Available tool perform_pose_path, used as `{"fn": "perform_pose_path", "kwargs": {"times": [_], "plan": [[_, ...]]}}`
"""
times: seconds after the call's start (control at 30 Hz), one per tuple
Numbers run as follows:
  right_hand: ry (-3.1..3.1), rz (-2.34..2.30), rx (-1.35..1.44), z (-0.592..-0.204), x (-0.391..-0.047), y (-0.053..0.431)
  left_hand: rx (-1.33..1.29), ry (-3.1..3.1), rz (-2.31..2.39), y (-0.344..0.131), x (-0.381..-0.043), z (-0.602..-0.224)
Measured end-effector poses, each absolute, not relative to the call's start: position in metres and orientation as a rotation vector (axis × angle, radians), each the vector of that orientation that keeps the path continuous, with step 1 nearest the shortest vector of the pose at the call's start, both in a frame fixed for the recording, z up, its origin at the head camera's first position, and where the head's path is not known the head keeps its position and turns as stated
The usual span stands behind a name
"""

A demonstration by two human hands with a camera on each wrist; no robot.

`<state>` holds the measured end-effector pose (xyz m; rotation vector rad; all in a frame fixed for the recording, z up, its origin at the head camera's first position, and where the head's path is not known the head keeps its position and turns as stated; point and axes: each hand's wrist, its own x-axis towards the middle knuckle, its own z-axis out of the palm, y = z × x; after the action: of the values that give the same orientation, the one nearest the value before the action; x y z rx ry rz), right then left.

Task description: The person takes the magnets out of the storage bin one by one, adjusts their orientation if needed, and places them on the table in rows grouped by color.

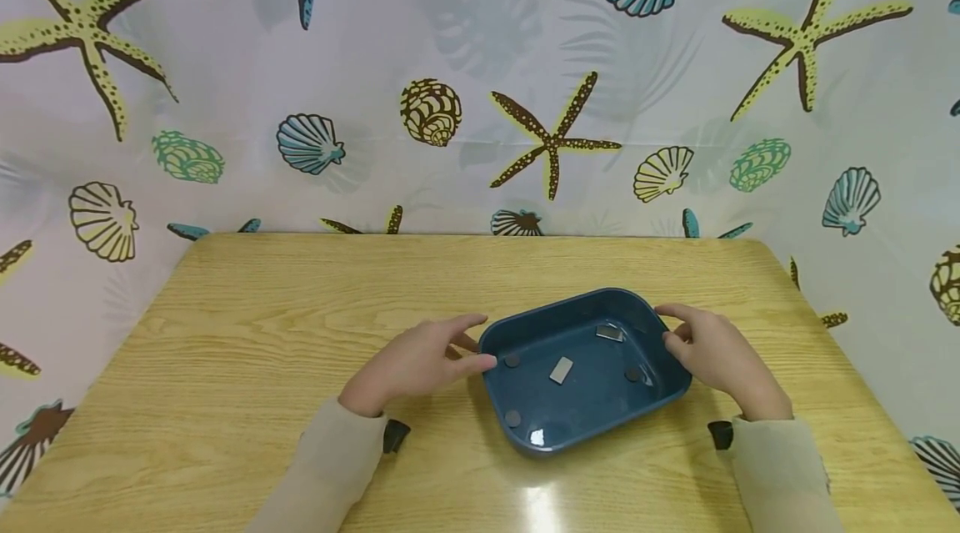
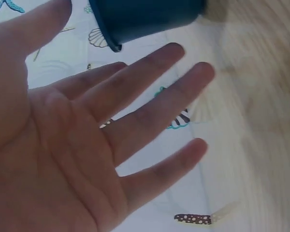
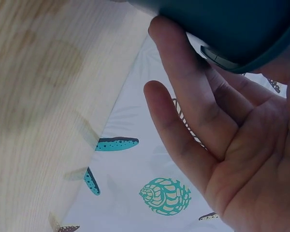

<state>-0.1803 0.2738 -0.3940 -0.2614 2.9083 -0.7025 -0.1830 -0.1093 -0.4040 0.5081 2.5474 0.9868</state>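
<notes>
A dark blue rectangular basin (image 1: 585,408) with rounded corners sits at an angle on the wooden table. Inside it lie several small dark discs (image 1: 513,418) and two small grey rectangular pieces, one pale bar (image 1: 561,370) near the middle and a shiny bar (image 1: 610,333) by the far right corner. My left hand (image 1: 431,362) is at the basin's left end, thumb by the rim; the left wrist view has its fingers (image 2: 150,106) spread and nearly straight beside the wall. My right hand (image 1: 716,349) grips the right end, thumb over the rim and curled fingers (image 3: 183,72) against the outer wall.
The wooden table (image 1: 262,308) extends left and behind the basin. A white curtain (image 1: 360,74) printed with shells and starfish hangs along the table's far edge and both sides. Black wrist straps (image 1: 395,435) show at the sleeve cuffs.
</notes>
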Motion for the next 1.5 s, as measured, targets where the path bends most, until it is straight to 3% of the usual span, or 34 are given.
{"fn": "perform_pose_path", "kwargs": {"times": [0.63, 1.5], "plan": [[2.902, -0.698, -0.261, -0.394, -0.181, 0.276, 0.450, 2.431, 1.100, -0.097, -0.168, -0.388], [2.779, -0.724, -0.254, -0.387, -0.177, 0.275, 0.426, 2.454, 1.169, -0.103, -0.185, -0.405]]}}
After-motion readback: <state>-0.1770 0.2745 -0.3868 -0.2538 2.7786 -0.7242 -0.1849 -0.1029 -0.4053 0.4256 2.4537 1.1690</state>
